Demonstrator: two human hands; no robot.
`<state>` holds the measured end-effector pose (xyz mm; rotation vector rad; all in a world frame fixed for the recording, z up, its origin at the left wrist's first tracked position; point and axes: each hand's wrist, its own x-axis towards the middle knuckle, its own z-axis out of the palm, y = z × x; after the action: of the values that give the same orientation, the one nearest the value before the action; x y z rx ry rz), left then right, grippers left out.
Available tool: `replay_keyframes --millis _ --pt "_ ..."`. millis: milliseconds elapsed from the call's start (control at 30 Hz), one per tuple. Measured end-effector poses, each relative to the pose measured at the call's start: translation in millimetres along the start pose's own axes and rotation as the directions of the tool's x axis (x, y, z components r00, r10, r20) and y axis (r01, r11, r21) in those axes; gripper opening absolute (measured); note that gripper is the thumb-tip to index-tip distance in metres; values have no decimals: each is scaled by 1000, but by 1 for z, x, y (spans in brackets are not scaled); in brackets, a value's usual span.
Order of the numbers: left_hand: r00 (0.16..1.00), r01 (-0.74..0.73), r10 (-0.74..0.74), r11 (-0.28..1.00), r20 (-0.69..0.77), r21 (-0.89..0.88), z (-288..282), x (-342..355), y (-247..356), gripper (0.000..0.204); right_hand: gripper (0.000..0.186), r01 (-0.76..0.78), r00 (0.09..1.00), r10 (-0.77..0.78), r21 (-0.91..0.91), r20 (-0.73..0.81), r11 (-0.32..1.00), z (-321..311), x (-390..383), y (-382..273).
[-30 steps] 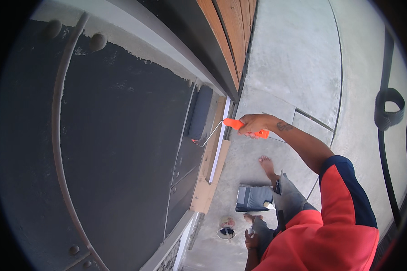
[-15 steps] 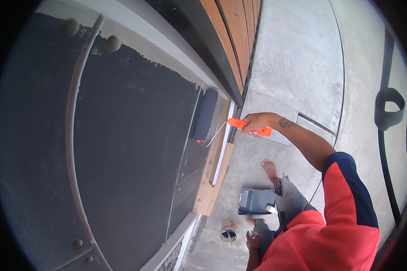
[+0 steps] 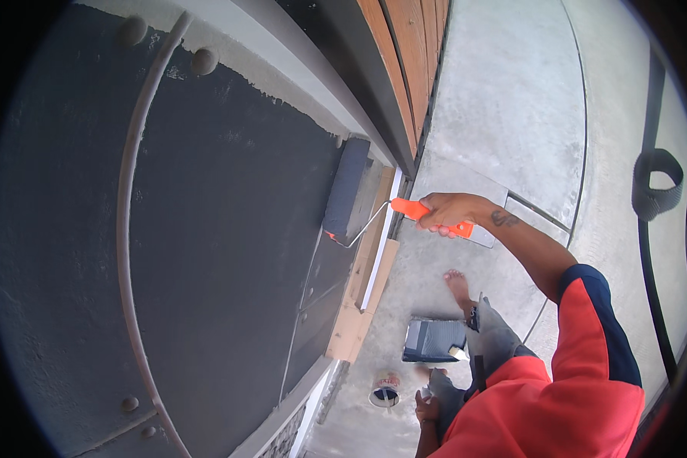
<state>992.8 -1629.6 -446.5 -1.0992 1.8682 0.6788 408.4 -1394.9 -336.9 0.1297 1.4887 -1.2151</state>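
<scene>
My right hand (image 3: 449,214) is closed around the orange handle of a paint roller (image 3: 346,187). The roller's sleeve, loaded with dark grey paint, lies against the dark grey wall (image 3: 221,206) near its right edge, over a thin seam. Beside my bent knee, low in the picture, is my left hand (image 3: 426,408); a small pale patch shows by its fingers, too small to make out. A paint tray (image 3: 433,341) with dark paint and a pale-ended brush (image 3: 458,353) sits on the floor by my legs. Near it stands a paint pot (image 3: 385,391) with dark contents.
A pale raised rib (image 3: 128,198) and round knobs (image 3: 204,61) stand out from the wall. Cardboard (image 3: 353,320) and a white strip (image 3: 378,267) run along its foot. Orange-brown wood panels (image 3: 404,61) rise beyond. A black strap (image 3: 656,183) hangs at right.
The roller has shifted a little left across the wall and now covers more of the seam. My view has shifted slightly too. My left hand, the tray and the pot stay put.
</scene>
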Motion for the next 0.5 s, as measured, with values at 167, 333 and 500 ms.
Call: replay_keyframes --millis 167,333,500 --pt "998 -54 54 998 -16 -32 -2 1 2 80 18 47 998 -48 -23 -30 999 0 -5 -2" --pt "999 -46 45 999 -29 -28 -7 0 5 82 18 40 999 -40 -7 -6 999 -3 7 7" --pt "999 -39 39 999 -14 12 -10 4 8 79 27 8 1000 -8 22 14 1000 -11 45 27"
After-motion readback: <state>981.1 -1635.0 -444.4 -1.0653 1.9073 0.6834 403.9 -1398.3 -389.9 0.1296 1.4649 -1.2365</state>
